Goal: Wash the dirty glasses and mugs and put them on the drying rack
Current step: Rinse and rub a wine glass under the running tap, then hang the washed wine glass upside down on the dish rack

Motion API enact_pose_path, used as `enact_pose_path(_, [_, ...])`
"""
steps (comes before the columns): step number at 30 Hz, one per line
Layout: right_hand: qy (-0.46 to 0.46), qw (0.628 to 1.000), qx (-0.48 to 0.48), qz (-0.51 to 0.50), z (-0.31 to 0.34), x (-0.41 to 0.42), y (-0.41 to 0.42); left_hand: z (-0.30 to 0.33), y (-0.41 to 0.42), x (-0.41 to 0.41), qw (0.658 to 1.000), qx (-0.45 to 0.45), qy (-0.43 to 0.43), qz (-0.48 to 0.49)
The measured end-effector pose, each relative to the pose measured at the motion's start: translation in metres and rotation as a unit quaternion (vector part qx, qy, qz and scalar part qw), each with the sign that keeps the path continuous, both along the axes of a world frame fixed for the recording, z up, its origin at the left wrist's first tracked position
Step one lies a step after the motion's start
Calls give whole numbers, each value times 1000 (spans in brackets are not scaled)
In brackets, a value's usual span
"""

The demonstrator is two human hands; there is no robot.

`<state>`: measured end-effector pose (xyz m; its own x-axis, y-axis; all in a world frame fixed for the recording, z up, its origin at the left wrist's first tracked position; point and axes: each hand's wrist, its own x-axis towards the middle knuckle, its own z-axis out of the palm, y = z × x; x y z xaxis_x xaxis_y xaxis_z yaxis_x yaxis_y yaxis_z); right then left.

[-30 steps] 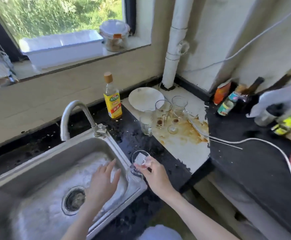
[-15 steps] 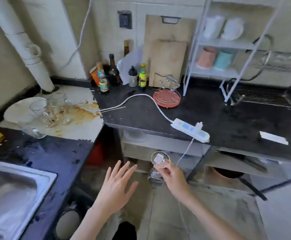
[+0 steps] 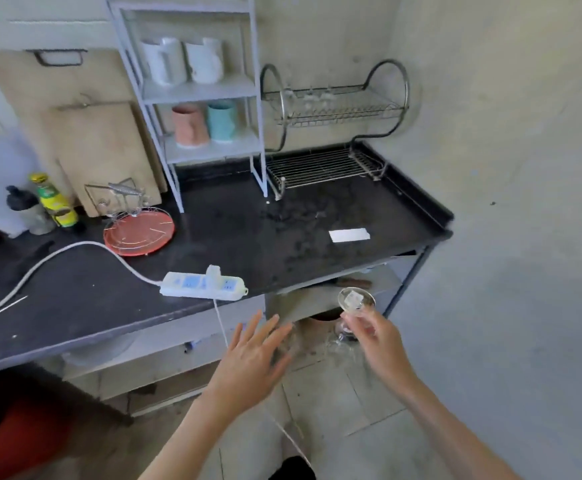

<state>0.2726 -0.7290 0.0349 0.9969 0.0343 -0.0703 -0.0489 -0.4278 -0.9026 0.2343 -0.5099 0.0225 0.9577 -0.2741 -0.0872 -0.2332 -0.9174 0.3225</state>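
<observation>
My right hand (image 3: pixel 377 341) grips a clear stemmed glass (image 3: pixel 356 301) upside down, its round foot up and its bowl hanging below my fingers, in front of the black counter's (image 3: pixel 282 244) front edge. My left hand (image 3: pixel 251 358) floats open beside it, fingers spread, holding nothing. The two-tier metal drying rack (image 3: pixel 331 147) stands at the counter's far right corner; clear glasses seem to hang on its upper tier, blurred.
A white shelf unit (image 3: pixel 199 98) holds two white mugs, a pink cup and a teal cup. A power strip (image 3: pixel 203 285) with its cord lies near the counter edge, a red tray (image 3: pixel 139 230) and bottles (image 3: pixel 52 202) to the left, a white card (image 3: pixel 349 234) right.
The view has swung right from the sink to the counter with the drying rack. My right hand carried the glass along; my left hand left the sink and stays open.
</observation>
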Motion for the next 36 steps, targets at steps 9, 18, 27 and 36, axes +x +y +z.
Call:
enact_pose_path(9, [-15, 997, 13, -78, 31, 165, -58, 23, -56, 192, 1000, -3, -9, 8])
enact_pose_path(18, [-28, 998, -47, -38, 46, 327, -101, 50, -88, 335, 1000, 15, -11, -17])
enact_pose_path(27, [-170, 983, -11, 65, 141, 547, -107, 122, -103, 521, 989, 38, -112, 89])
enact_pose_path(36, [-184, 973, -76, 116, 149, 717, -81, 98, -116, 591, 980, 111, -50, 157])
